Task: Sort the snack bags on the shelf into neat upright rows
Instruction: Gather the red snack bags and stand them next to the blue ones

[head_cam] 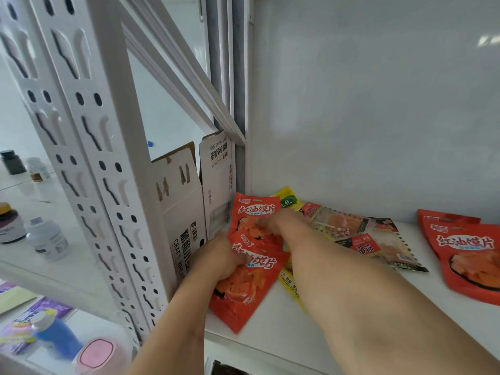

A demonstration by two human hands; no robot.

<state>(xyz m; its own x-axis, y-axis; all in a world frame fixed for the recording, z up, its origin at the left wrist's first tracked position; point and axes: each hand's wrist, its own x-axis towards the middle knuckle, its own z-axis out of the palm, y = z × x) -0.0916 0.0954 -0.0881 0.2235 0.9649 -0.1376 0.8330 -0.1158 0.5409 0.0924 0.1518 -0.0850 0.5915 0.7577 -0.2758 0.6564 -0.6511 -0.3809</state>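
Two red snack bags overlap at the left end of the white shelf. My left hand grips the left edge of the front red bag, thumb on its face. My right hand reaches across and holds the rear red bag, which leans toward the carton. A yellow bag lies partly under my right forearm. Clear bags with red labels lie flat in a loose pile mid-shelf. Two more red bags lie stacked flat at the right.
A white beer carton with open flaps stands against the shelf's left upright. The white back wall closes the shelf behind. Bottles and jars stand on a surface to the left; a blue bottle lies below.
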